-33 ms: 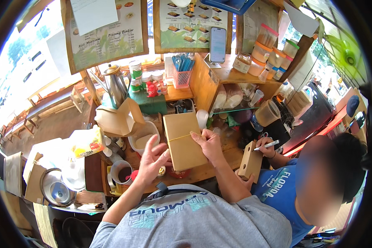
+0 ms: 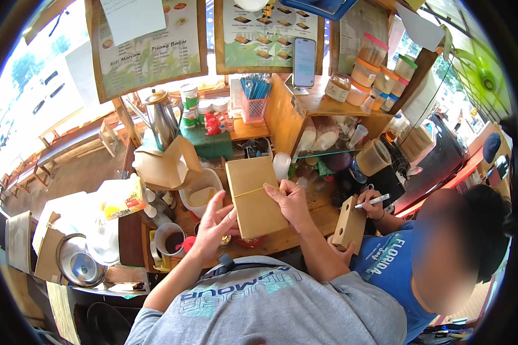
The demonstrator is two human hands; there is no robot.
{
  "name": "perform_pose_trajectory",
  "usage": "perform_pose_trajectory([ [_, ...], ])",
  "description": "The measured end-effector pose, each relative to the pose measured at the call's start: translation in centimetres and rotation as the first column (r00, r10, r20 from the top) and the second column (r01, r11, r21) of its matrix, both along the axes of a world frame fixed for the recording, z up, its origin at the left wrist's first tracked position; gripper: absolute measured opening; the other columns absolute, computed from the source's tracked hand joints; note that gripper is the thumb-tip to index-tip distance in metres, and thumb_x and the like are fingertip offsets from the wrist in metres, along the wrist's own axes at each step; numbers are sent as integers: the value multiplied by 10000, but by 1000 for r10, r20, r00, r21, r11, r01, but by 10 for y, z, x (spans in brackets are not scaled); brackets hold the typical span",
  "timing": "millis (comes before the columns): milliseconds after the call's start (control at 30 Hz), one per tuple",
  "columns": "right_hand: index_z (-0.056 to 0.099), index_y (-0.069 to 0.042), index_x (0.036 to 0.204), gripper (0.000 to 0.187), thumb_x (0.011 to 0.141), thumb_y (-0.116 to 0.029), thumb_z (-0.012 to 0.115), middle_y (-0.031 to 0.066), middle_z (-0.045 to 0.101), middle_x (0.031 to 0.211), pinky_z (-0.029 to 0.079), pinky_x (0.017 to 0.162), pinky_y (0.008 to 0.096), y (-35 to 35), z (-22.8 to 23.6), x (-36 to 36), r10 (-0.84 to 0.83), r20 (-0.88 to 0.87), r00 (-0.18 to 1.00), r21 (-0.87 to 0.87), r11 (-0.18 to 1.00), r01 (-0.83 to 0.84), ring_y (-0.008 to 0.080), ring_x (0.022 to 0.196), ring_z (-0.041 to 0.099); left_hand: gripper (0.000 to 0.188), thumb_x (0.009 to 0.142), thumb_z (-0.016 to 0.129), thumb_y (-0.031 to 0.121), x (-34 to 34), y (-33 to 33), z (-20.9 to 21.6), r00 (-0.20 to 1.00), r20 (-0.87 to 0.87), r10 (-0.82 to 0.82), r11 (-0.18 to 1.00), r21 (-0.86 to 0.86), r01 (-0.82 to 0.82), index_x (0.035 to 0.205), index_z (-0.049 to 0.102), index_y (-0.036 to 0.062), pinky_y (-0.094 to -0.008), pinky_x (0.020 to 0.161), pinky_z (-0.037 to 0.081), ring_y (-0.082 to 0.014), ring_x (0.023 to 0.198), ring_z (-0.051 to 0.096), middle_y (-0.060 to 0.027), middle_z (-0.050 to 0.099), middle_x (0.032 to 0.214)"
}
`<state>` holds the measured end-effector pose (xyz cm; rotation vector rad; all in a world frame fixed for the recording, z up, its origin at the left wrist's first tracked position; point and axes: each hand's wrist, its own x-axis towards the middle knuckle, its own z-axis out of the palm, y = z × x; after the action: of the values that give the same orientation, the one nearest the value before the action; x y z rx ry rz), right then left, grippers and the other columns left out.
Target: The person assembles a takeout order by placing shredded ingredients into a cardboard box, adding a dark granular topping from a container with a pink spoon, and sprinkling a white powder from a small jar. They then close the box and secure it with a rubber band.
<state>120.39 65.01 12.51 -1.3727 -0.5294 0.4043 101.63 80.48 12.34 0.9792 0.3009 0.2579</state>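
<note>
A flat brown cardboard food box [image 2: 259, 213] is held up in front of my chest. A thin yellow rubber band [image 2: 248, 193] runs across its upper face. My right hand [image 2: 294, 206] is closed on the box's right edge, with the thumb over the end of the band. Beside the left edge, my left hand [image 2: 213, 227] is open with its fingers apart; whether its fingertips touch the cardboard I cannot tell. Below the box is a wooden counter [image 2: 313, 198].
At my right, a person in a blue shirt [image 2: 385, 259] holds a marker [image 2: 376, 200] against another cardboard box [image 2: 348, 224]. An opened box [image 2: 170, 167], a white tub [image 2: 185, 198] and a brown-stained jug [image 2: 168, 238] stand left. A phone [image 2: 303, 62] stands on the shelf ahead.
My left hand's fingers have drawn slightly closer together beside the box. The box has barely shifted, and my right hand keeps its grip.
</note>
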Motion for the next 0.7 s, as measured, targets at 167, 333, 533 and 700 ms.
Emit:
perform_pose_trajectory([
  [167,387,-151,645,547,939,-183,848,-83,478,621,405,516,240,12,-8,-12,43,48,998,-71,997,-40,12,590,424,593,1034,700,211,3,-14,-3,999,9,-33,994,-106,34,1538,432,53,-403,1015,575,-224,1234,661,-116,615,1420],
  [333,403,-127,648,533,927,-180,855,32,662,809,511,661,249,12,-8,-13,118,-88,989,-141,982,-130,53,738,568,568,1010,701,175,2,-14,-9,998,55,5,985,-170,4,1501,464,17,-409,1047,559,-221,1247,650,-124,624,1406],
  [533,434,-99,665,485,930,-149,837,197,695,1285,525,692,248,6,4,-13,225,-172,959,-13,973,-231,108,945,630,565,989,715,185,0,-14,-10,993,117,30,978,-209,-5,1471,481,7,-417,1035,567,-233,1220,664,-135,636,1377],
  [700,665,30,982,257,965,-198,782,126,749,1132,537,713,254,-6,17,-9,259,109,960,-220,948,-231,78,871,644,553,981,714,180,-3,-15,0,983,173,62,986,-165,-34,1452,490,-3,-406,1037,563,-234,1208,668,-140,644,1354],
])
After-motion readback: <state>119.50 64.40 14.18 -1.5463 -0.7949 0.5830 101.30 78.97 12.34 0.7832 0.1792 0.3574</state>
